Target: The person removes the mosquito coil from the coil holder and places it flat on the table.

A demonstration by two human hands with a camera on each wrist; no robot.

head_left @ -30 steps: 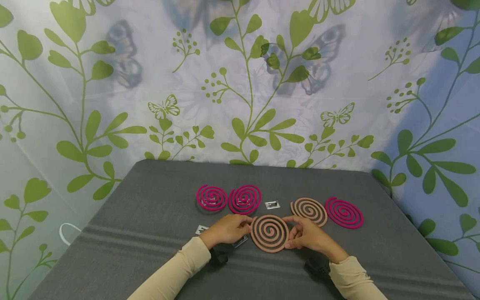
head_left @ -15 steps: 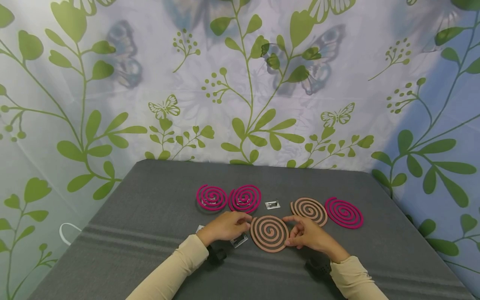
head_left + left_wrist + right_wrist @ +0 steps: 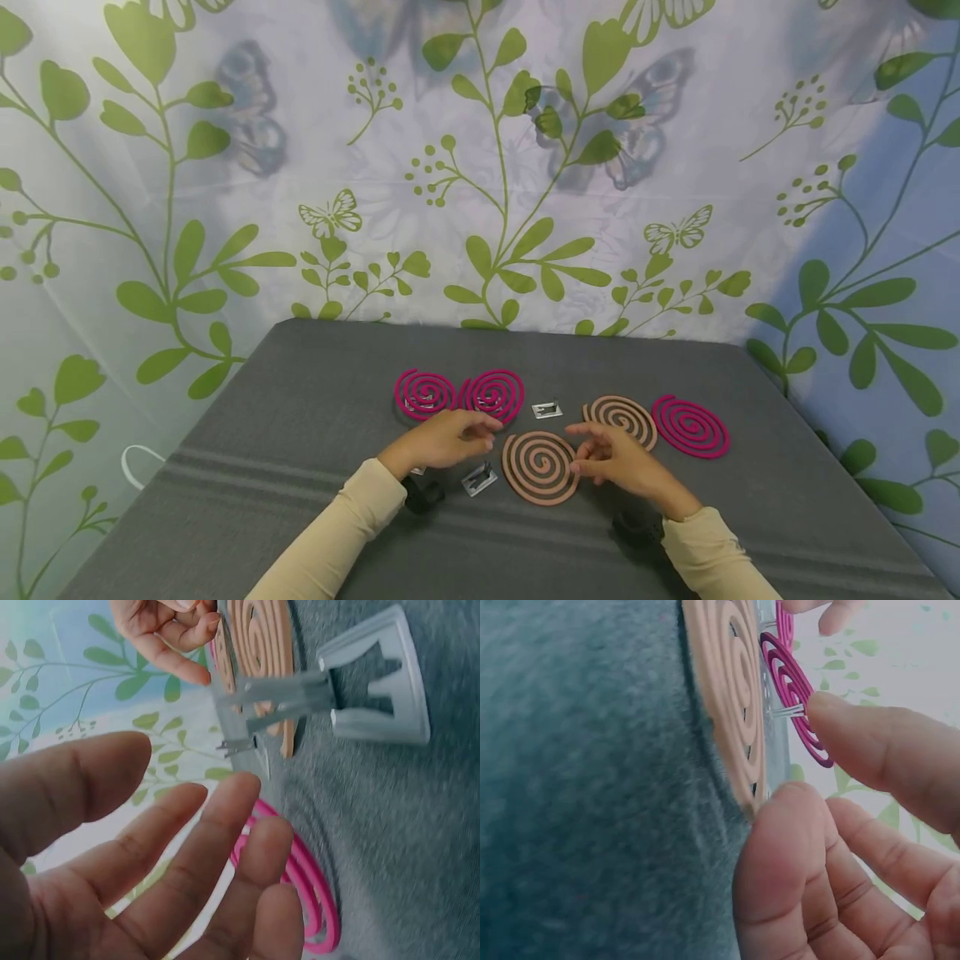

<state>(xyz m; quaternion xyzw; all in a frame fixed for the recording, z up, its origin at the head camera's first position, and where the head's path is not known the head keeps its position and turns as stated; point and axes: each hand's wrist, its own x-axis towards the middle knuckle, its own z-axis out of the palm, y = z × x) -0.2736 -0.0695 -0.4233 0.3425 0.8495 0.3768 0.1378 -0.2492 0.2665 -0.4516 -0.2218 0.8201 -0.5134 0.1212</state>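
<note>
Fingers of my left hand (image 3: 441, 438) splay loosely, empty; those of my right hand (image 3: 621, 463) stand parted, gripping nothing, by the right edge of the near tan mosquito coil (image 3: 542, 462), flat on the grey fabric-topped table (image 3: 525, 554). Beyond hangs a green-leaved, butterfly-printed backdrop (image 3: 450, 217).

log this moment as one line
left hand: empty | right hand: by near tan coil, touch unclear | stand beside coil: bare | pink coils: three
</note>
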